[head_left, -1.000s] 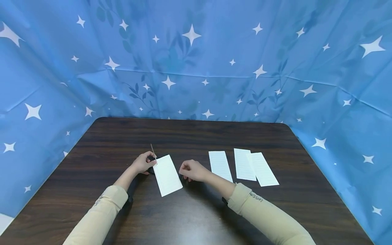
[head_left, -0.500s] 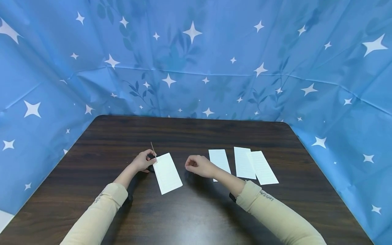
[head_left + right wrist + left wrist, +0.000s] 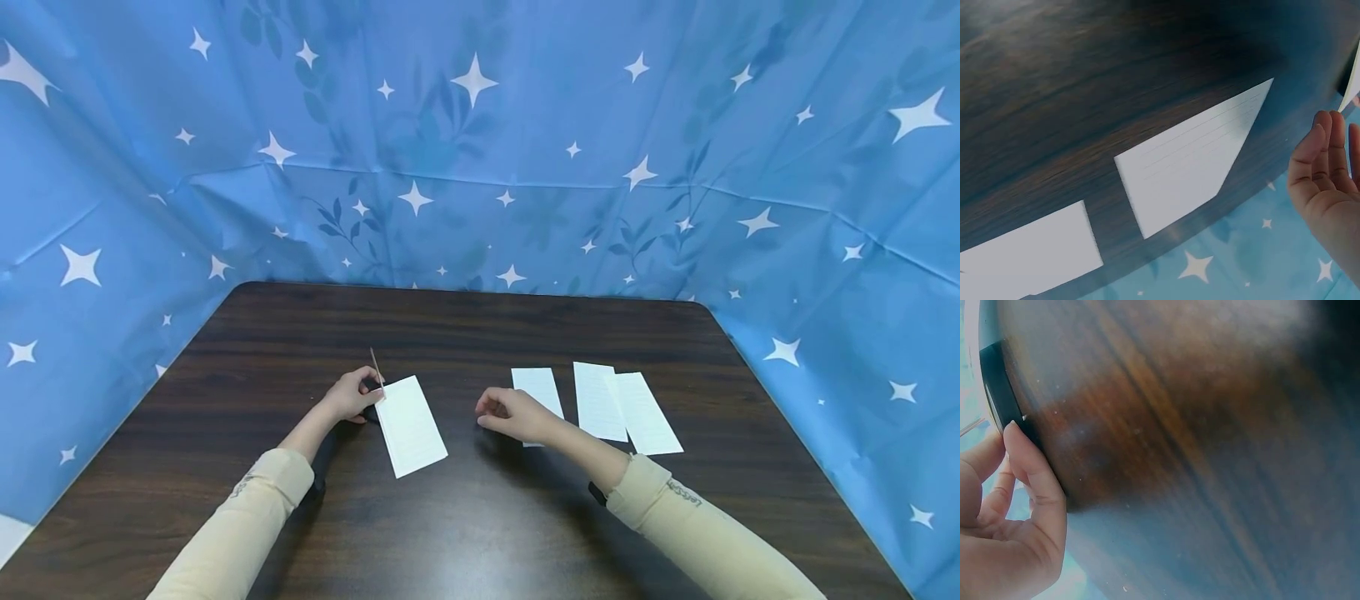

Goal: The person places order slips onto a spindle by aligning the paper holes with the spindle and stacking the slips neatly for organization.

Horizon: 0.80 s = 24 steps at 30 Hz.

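A white notepad (image 3: 411, 427) with a dark underside lies tilted at the middle left of the table. My left hand (image 3: 351, 396) pinches its upper left corner between thumb and fingers, where a thin strip (image 3: 377, 368) stands up. In the left wrist view, the thumb and index tips meet at the pad's dark edge (image 3: 1000, 384). To the right of the pad, my right hand (image 3: 517, 414) hovers over the table with loosely curled fingers, holding nothing. Behind it lies a lined paper sheet (image 3: 537, 385), partly covered by the hand; the right wrist view shows its ruled lines (image 3: 1194, 159).
Further right lie two more loose sheets, one sheet (image 3: 596, 400) slightly overlapping the other sheet (image 3: 648, 417). All rest on a dark wooden table (image 3: 465, 333). A blue curtain (image 3: 480, 225) with white stars hangs behind and at both sides.
My right hand has moved away from the notepad, to the right, towards the nearest loose sheet. My left hand keeps its hold on the notepad's corner.
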Motion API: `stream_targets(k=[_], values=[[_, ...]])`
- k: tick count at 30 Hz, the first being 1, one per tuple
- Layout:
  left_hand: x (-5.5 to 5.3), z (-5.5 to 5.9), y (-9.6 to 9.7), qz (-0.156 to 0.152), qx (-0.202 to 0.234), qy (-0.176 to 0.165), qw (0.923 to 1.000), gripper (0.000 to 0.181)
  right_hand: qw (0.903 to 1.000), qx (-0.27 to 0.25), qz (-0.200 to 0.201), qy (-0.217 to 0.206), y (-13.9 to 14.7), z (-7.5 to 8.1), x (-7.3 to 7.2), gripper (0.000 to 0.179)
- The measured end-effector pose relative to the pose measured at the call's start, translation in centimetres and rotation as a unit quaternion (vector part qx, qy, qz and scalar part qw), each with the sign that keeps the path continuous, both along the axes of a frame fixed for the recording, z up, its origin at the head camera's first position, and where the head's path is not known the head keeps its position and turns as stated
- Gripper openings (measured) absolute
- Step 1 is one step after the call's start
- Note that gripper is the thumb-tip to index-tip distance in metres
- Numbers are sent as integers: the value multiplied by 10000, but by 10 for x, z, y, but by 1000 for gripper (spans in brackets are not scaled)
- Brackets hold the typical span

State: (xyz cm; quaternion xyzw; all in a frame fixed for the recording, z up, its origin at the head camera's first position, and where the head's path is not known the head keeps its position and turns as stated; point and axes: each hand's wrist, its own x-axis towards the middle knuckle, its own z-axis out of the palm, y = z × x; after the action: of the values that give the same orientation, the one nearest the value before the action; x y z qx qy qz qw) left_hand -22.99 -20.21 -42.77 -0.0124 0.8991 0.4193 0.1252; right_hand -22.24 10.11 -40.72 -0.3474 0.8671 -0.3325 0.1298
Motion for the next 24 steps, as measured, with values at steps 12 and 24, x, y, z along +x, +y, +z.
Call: stream_targets(k=[12, 24], values=[[-2, -2, 0, 24, 24, 40, 10000, 20, 9996, 260, -146, 9, 30, -2, -10, 20], [-1, -2, -1, 58, 31, 25, 10000, 19, 9974, 622, -89, 364, 54, -11, -23, 39]])
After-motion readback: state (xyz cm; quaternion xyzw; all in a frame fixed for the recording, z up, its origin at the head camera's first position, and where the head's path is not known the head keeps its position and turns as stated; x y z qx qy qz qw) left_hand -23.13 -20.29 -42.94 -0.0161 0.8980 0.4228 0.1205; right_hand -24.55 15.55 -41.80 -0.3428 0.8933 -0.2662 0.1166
